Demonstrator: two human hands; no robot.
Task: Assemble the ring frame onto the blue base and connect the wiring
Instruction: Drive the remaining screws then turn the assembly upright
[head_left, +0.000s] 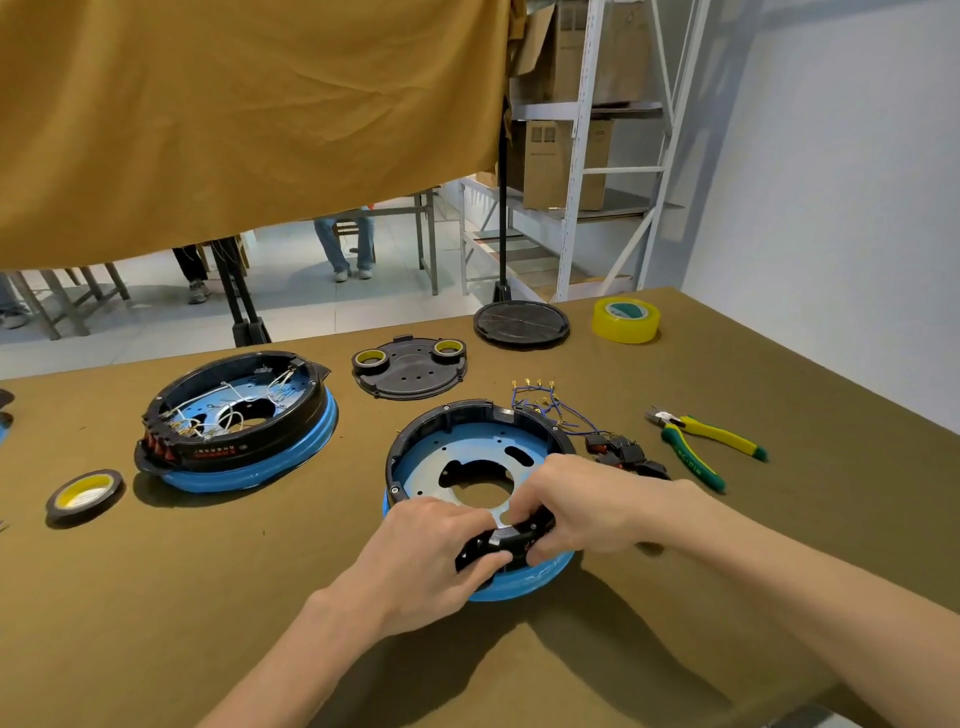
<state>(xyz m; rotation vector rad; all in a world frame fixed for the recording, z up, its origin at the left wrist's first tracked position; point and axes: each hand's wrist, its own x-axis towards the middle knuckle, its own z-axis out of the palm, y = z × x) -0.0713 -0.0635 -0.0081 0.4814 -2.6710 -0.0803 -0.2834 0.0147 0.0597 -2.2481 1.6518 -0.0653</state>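
The black ring frame (470, 423) is being seated on the blue base (524, 584) just right of the frame's centre, on the olive-covered table (260, 571). Its near arc is being gripped from both sides: the left hand (426, 556) is being curled over the rim with the thumb pressed under the black edge, and the right hand (582, 501) is being closed over the rim beside it, its fingertips bent down onto the frame. The stretch of rim under the fingers is being hidden, so how it is meeting the base there cannot be told.

Just right of the ring, a cluster of black switches (626, 452) with blue wires (540, 402) is lying, the terminals too small to make out. Further right, yellow-green cutters (701, 441) are lying. At centre left, a second wired assembly (236, 421) is sitting, with a tape roll (84, 496) below it at lower left.
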